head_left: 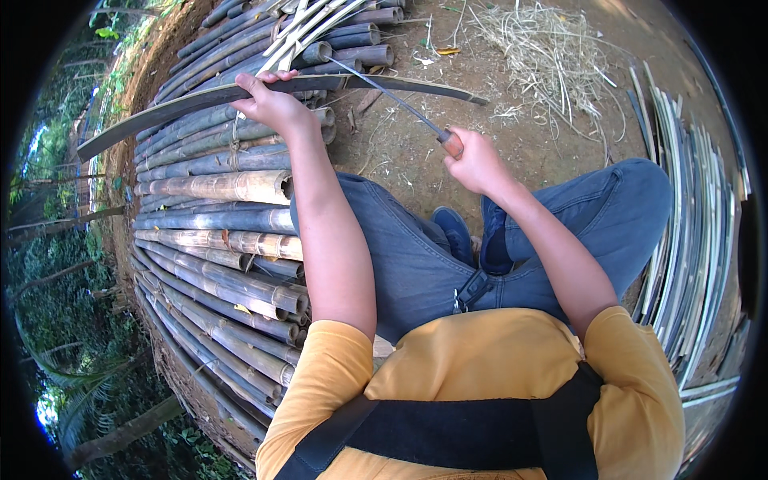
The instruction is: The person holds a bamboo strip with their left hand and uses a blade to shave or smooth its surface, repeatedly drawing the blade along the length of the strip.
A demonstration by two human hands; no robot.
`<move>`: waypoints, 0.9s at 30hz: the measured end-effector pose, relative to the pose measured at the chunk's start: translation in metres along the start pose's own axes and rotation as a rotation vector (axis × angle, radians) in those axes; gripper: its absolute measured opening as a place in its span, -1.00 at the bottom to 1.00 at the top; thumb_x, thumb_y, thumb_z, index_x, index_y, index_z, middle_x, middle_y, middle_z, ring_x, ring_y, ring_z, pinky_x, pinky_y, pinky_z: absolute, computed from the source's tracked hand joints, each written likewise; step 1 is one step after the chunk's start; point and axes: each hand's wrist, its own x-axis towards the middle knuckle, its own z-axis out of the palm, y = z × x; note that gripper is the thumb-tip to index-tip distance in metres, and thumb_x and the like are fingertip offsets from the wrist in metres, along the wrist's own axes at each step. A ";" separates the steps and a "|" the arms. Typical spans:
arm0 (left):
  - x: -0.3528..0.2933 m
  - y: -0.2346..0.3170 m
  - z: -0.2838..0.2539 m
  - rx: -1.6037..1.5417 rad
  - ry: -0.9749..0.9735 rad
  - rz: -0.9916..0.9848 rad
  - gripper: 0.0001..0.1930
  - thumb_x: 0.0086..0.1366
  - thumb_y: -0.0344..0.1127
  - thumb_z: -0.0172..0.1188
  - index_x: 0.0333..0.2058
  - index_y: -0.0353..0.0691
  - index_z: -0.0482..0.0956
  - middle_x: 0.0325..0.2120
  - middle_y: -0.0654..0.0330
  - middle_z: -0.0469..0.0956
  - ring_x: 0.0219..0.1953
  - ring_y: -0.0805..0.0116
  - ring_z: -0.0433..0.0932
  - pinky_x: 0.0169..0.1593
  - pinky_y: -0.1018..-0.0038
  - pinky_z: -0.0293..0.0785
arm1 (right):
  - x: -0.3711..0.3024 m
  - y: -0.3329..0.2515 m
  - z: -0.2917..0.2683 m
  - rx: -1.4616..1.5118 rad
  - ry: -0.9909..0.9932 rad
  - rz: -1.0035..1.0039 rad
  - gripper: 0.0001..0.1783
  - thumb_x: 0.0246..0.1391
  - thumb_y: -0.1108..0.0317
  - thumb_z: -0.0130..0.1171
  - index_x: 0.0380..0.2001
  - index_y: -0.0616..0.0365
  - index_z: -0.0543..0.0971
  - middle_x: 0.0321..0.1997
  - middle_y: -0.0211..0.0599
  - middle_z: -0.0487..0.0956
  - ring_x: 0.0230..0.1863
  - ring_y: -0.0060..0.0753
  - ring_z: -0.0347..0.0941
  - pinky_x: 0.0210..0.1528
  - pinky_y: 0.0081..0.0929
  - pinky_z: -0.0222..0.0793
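Note:
Stretched out ahead of me, my left hand [274,102] is closed around a long split bamboo strip [176,106]. The strip is dark on its broad face with a pale edge, and it runs from the far left across to the bare ground. My right hand [478,161] grips the wooden handle of a long thin-bladed knife [406,107]. Its blade points up and left, and the part near its tip crosses the strip right of my left hand. Whether the blade touches the strip I cannot tell.
A big stack of bamboo poles [216,186] lies to my left, with pale split strips [316,28] on its far end. Fibrous shavings [552,60] are heaped on the ground ahead. Long bamboo slats [692,224] lie along my right. My bent legs [400,248] are beneath my arms.

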 end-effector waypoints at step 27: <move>0.002 0.003 -0.013 -0.026 0.028 -0.053 -0.71 0.52 -0.08 -0.12 -0.11 -0.13 0.04 -0.50 0.21 0.30 -0.52 0.37 0.32 -0.34 0.32 0.47 | 0.007 -0.034 -0.027 -0.305 -0.124 0.184 -0.79 0.17 0.33 0.02 -0.24 0.25 0.54 -0.20 0.10 0.62 -0.11 0.10 0.57 -0.08 -0.07 0.44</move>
